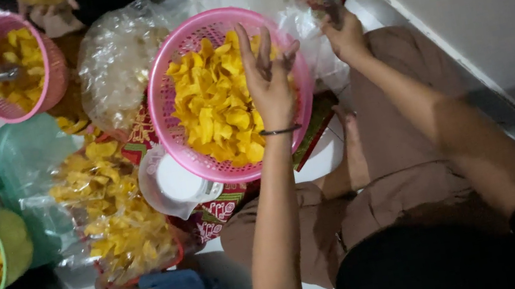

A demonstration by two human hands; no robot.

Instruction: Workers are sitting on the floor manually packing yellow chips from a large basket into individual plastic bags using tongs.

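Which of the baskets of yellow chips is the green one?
The small basket at the far left edge, lower down, is green. The other two, the big one under the left hand and the upper-left one, are pink.

a round pink plastic basket [160, 105] sits on the floor, tipped slightly, heaped with bright yellow chips [212, 106]. a clear plastic bag [315, 50] (crumpled, partly hidden) lies just beside its far rim

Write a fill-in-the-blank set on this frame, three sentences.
1. The left hand hovers over a ____ basket of yellow chips.
2. The right hand holds a clear plastic ____.
3. At far left, chips fill a ____ bowl.

Missing words: pink; bag; green
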